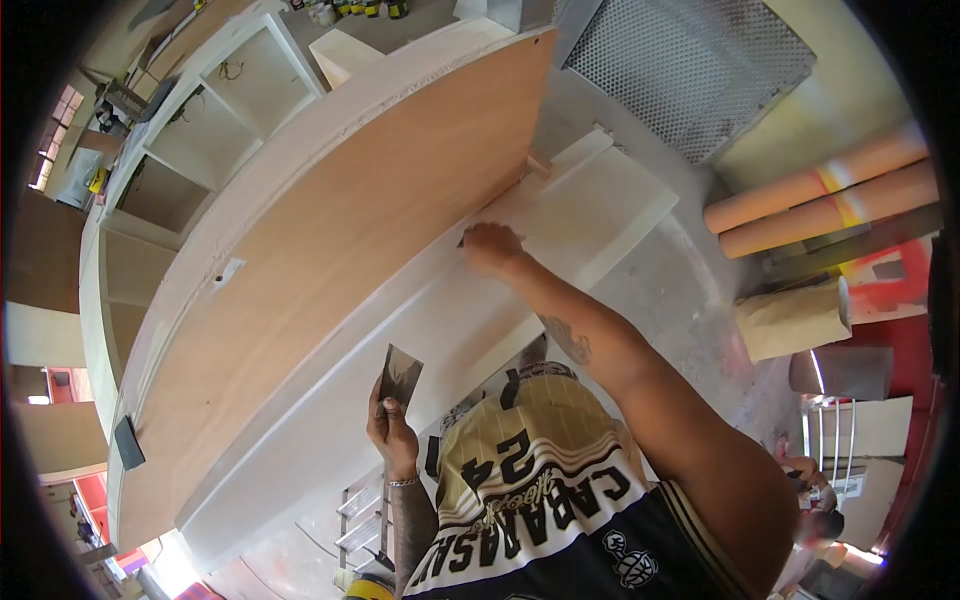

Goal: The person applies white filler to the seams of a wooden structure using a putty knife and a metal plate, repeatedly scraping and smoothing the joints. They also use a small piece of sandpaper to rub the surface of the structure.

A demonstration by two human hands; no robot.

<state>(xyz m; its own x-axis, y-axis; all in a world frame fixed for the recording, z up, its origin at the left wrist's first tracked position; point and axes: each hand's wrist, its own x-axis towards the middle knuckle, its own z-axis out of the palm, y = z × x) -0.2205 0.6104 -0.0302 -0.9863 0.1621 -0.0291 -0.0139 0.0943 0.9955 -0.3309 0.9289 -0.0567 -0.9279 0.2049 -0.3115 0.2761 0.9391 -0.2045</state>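
Observation:
My left hand (393,428) is closed around a flat metal scraper plate (400,378) with dark smears on its face, raised over the white ledge. My right hand (490,248) is a closed fist at the seam where the white ledge (400,320) meets the upright wooden panel (330,210). A thin dark edge shows beside its fingers and looks like a scraper blade; the rest of it is hidden in the hand. The panel is long and curved, with a pale, rough-filled top edge.
A dark flat block (129,443) rests on the panel's far-left edge. White open shelving (210,130) stands behind. Metal mesh (695,70), orange rolls (820,205) and brown paper (795,320) lie to the right. Another person (820,500) is at lower right; a ladder (362,525) is below.

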